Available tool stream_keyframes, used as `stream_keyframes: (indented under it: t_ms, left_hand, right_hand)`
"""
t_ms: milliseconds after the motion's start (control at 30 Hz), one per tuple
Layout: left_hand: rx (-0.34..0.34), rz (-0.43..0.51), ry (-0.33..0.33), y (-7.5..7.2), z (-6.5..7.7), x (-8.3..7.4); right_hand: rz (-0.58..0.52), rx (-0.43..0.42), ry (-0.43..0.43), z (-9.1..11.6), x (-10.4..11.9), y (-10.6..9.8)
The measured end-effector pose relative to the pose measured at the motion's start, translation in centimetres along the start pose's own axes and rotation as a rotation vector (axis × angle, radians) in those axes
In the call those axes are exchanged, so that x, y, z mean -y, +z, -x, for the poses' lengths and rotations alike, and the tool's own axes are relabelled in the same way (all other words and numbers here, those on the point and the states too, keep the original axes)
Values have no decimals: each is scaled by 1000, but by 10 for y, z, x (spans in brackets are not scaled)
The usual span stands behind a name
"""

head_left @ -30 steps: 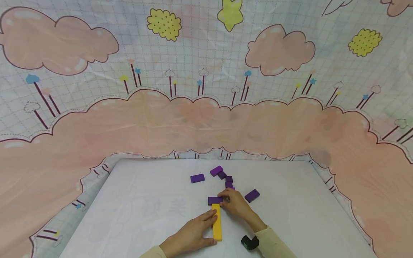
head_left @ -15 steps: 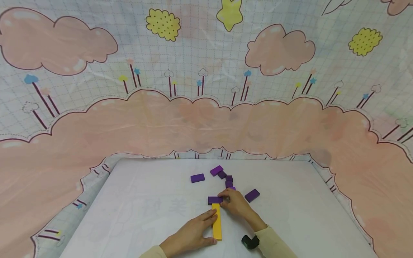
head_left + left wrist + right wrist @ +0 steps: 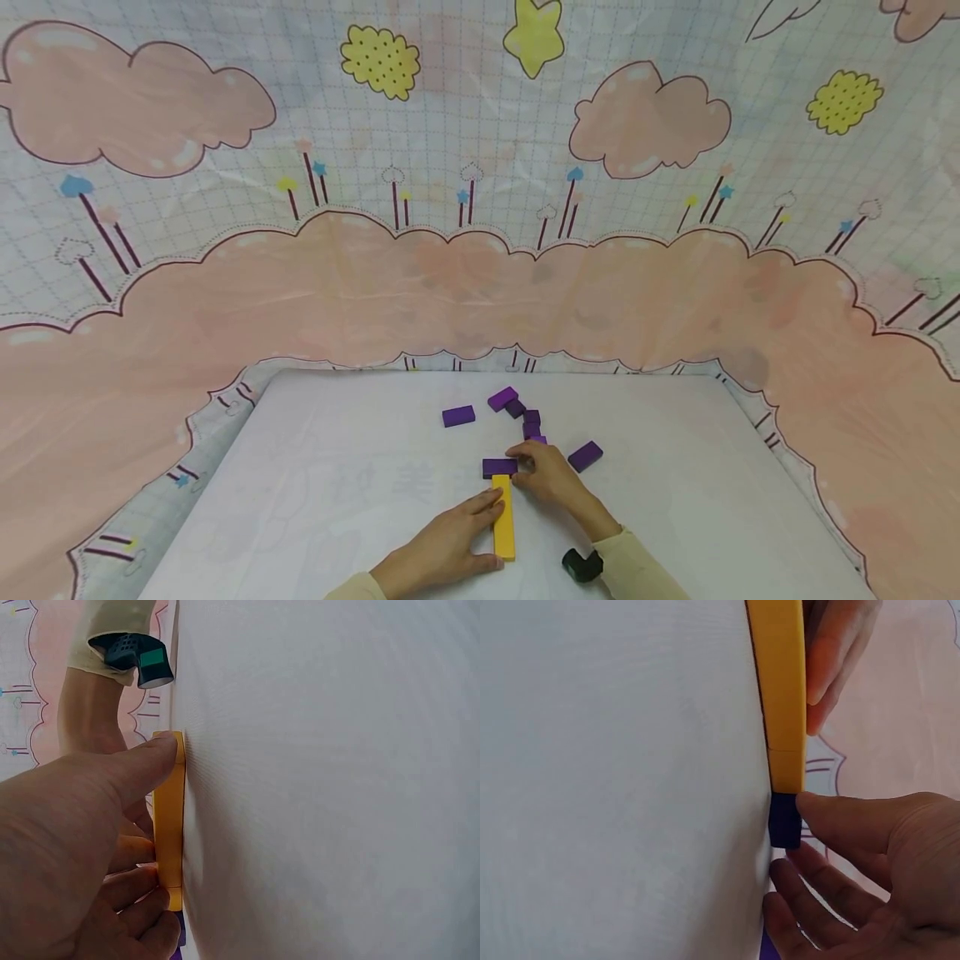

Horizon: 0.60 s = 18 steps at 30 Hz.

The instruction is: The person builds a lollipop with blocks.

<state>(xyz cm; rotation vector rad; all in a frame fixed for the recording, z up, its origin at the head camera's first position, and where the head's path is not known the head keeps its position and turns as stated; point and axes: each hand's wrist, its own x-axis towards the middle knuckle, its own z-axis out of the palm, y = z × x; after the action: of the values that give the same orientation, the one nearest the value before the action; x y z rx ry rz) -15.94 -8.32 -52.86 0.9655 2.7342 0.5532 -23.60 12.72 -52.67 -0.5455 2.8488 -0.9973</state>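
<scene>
On the white tabletop lies a long yellow bar, with faint seams near its ends in the left wrist view. My left hand holds it from the left, thumb at the near end and fingertips on its upper part. Across the bar's far end sits a purple block, touching it like the top of a T. My right hand pinches that block's right end between thumb and index finger. In the right wrist view the thumb presses the block's near side, and the other fingers are loosely curled.
Beyond the right hand, several purple blocks form a crooked chain toward the back. One loose purple block lies at back left, another purple block right of the hand. A dark device sits at the right wrist. Patterned cloth surrounds the table.
</scene>
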Motion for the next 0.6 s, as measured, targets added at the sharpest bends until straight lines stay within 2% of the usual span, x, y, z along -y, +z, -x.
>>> stream_keyframes:
  t_ms: [400, 600]
  left_hand:
    - [19, 21, -18, 1, 1, 0]
    - [11, 10, -10, 1, 1, 1]
  right_hand:
    - [-86, -38, 61, 8, 12, -19]
    - [-85, -76, 22, 14, 16, -33]
